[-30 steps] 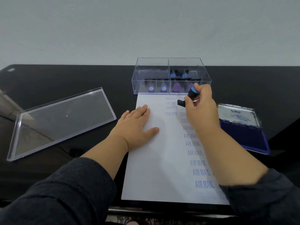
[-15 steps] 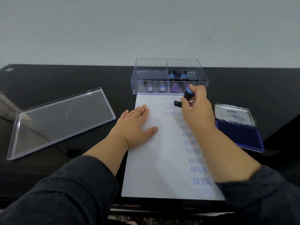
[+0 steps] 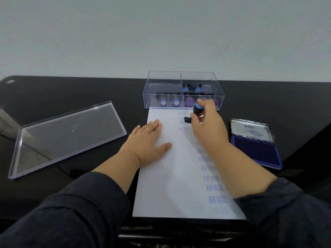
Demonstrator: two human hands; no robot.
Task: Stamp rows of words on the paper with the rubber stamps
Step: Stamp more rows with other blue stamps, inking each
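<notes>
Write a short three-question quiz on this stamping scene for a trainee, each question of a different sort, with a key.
1. True or false: the left hand lies flat on the paper.
2. What does the right hand have in its grip? A) the clear lid B) a rubber stamp with a blue ring C) the ink pad
3. Fill in: the open ink pad lies to the ____ of the paper.

Key
1. True.
2. B: the rubber stamp, down at the top rows of the paper, just in front of the clear box; the clear lid lies on the table to the left.
3. Right.
</notes>
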